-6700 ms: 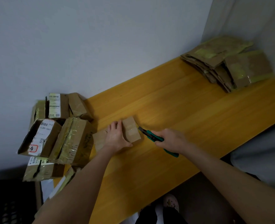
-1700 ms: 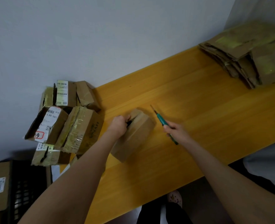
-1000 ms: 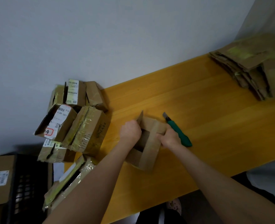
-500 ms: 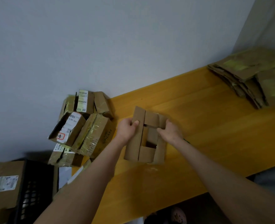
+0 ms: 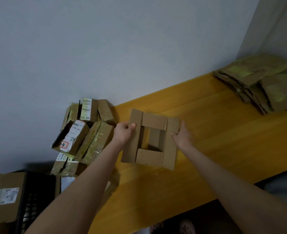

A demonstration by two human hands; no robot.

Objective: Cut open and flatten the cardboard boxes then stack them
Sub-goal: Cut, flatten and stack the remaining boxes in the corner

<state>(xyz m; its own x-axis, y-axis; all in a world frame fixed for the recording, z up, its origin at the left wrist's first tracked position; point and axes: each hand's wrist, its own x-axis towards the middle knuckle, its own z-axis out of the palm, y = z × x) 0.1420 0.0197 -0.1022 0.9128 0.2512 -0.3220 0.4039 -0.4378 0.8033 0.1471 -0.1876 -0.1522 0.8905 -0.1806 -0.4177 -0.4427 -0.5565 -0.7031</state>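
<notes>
Cardboard box [image 5: 149, 139], flaps splayed but not flat, over table's [image 5: 220, 146] middle: left hand [image 5: 123, 134] gripping one flap, right hand [image 5: 181, 136] flat against another. Flat stack [image 5: 257, 81] at far right corner; uncut pile [image 5: 85, 132] beside left end.

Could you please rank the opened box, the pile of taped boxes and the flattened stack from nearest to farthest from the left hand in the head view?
1. Opened box: gripped by the left hand at its left flap.
2. Pile of taped boxes: just left of that hand.
3. Flattened stack: far right, in the corner.
</notes>
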